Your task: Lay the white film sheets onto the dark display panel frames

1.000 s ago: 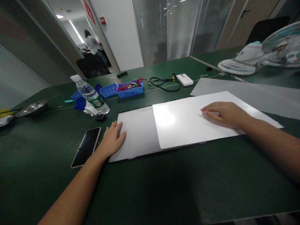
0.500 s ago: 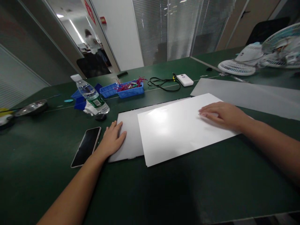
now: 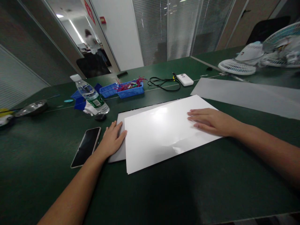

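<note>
A glossy white sheet (image 3: 157,134) lies askew over a flat greyish panel with a dark edge (image 3: 120,153), covering most of it. My right hand (image 3: 208,120) rests flat on the sheet's right part, fingers stretched out and pointing left. At the panel's left edge, my left hand (image 3: 113,139) lies with its fingers spread, and its thumb tip is at the sheet's left edge. Neither hand grips anything. Just left of my left hand is a phone (image 3: 86,147) with a dark screen.
On the green table (image 3: 164,193) a water bottle (image 3: 92,95) leans at the back left. Behind are blue trays (image 3: 131,92) with small red-wired parts, a black cable (image 3: 161,84) and a white power bank (image 3: 185,80). A translucent sheet (image 3: 248,97) and a white fan (image 3: 249,57) lie right.
The white sheet has slid left and slightly toward me, with my right hand moving along on it. More of the greyish panel is covered. My left hand has stayed in place.
</note>
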### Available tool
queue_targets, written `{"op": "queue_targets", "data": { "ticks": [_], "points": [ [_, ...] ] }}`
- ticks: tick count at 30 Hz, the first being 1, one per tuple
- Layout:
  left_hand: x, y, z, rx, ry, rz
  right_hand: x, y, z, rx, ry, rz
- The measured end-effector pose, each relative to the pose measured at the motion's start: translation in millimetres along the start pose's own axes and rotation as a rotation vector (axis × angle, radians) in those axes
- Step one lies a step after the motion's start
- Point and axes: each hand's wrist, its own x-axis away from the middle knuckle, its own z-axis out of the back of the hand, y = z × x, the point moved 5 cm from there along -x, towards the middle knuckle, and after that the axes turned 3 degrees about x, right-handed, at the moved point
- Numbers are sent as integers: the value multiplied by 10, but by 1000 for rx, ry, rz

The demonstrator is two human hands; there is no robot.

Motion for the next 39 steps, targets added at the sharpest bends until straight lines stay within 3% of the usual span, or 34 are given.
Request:
{"op": "queue_targets", "data": {
  "ticks": [4,8,16,26,39],
  "points": [
    [2,-7,-7,11,11,-3,105,263,135,78,71,-87],
    [7,-14,-17,16,24,-10,157,393,165,106,56,-148],
    [9,17,-2,43,30,16,11,75,22,83,23,-97],
    [6,44,35,65,33,14,-11,28,7,80,8,-105],
    [-13,38,87,27,50,97,-61,-232,-34,219,-99,-191]
  ]
}}
